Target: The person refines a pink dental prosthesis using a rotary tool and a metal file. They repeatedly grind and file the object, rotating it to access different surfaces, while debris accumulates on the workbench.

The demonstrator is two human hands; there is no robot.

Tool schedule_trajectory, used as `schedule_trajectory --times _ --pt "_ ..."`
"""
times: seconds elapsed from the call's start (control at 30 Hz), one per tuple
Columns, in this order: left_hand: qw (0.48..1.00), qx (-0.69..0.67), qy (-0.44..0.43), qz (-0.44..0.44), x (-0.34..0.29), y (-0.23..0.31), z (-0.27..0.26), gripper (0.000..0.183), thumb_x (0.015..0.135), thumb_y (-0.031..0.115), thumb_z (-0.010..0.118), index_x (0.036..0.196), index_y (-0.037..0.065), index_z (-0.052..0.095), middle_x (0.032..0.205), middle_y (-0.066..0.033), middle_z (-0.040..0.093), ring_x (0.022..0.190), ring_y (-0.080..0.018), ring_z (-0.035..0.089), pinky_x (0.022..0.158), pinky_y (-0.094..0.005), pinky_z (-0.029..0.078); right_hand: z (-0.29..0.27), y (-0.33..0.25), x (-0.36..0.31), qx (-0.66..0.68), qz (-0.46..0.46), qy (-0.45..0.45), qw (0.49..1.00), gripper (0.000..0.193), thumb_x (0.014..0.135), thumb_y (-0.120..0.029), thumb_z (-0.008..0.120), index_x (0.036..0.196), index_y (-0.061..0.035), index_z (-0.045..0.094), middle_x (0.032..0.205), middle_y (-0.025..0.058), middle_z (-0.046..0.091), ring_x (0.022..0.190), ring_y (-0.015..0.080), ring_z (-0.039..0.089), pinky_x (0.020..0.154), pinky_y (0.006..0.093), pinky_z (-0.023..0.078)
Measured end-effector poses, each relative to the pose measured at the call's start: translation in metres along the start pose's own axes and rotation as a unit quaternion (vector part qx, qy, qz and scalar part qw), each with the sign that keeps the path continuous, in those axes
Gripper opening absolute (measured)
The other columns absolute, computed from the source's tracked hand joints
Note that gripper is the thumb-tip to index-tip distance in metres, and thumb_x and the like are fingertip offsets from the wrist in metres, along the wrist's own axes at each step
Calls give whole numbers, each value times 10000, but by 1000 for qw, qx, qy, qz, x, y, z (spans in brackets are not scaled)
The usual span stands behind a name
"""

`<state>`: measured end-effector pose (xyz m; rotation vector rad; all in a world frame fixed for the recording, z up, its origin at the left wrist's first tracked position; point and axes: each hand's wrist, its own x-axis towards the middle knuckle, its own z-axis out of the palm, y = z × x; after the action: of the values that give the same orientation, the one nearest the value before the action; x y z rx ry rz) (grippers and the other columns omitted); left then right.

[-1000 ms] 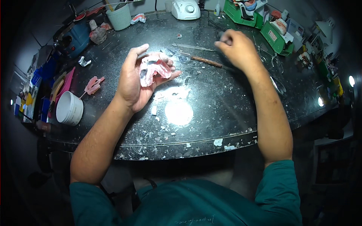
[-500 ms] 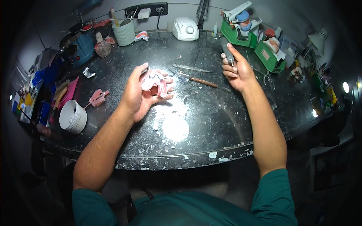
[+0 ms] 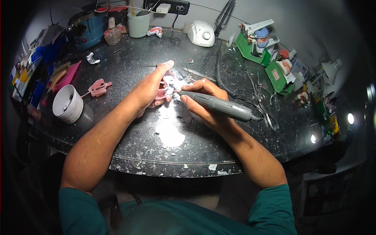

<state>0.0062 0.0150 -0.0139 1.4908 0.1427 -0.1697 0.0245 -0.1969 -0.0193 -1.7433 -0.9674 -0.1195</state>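
My left hand (image 3: 149, 91) is closed around a pink and white dental piece (image 3: 170, 83), which looks like a denture or jaw model; glare and fingers hide much of it. My right hand (image 3: 217, 122) grips a dark grey rotary handpiece (image 3: 225, 107) like a pen. Its front end points left and meets the dental piece, though I cannot tell whether the tip touches. A cord leaves the handpiece's back end. Just beyond my hands lies a thin metal instrument (image 3: 199, 73) on the dark speckled bench (image 3: 137, 150).
At left stand a white tub (image 3: 74, 111) and a pink branched piece (image 3: 98, 87). A blue machine (image 3: 87, 35), a pale cup (image 3: 139, 25) and a white control box (image 3: 201, 33) line the back. Green boxes (image 3: 279, 78) and scissors (image 3: 258, 94) are at right.
My right hand has come left and inward, bringing the handpiece to the dental piece. My left hand has turned and closed more around that piece. The whole view has shifted slightly.
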Motion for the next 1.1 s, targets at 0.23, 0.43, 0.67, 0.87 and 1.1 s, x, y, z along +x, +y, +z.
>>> schedule_trajectory --times 0.23,0.43,0.67,0.87,1.1 --pt "999 40 21 25 -3 -5 6 683 916 699 546 1108 47 606 783 17 544 549 -63 532 433 -202 339 10 5 -2 -41 16 1 999 202 902 -120 769 995 9 645 917 56 667 831 86 624 742 258 506" --pt "993 101 26 60 -4 -6 9 715 929 673 546 1087 -18 640 630 22 501 501 -55 457 424 -226 334 12 2 -2 12 48 -3 999 193 908 -109 764 1010 14 656 912 47 673 847 67 615 756 243 502" --pt "987 129 7 93 4 -11 6 682 944 656 545 1012 -14 651 579 11 511 461 -67 463 410 -237 345 12 5 -2 6 19 -1 1000 197 902 -107 771 1009 20 664 903 44 675 839 69 614 743 234 497" --pt "982 163 9 92 4 -12 7 664 956 640 532 949 -11 664 570 14 488 462 -77 466 415 -242 353 14 7 0 -25 -13 5 1000 158 898 -126 732 931 7 654 838 88 748 800 132 738 694 277 575" --pt "982 157 19 101 4 -12 9 679 975 612 493 1000 -46 662 574 12 477 447 -89 429 410 -265 329 12 10 0 -34 -12 14 999 194 875 -164 750 896 1 648 801 83 733 729 122 708 641 280 546"
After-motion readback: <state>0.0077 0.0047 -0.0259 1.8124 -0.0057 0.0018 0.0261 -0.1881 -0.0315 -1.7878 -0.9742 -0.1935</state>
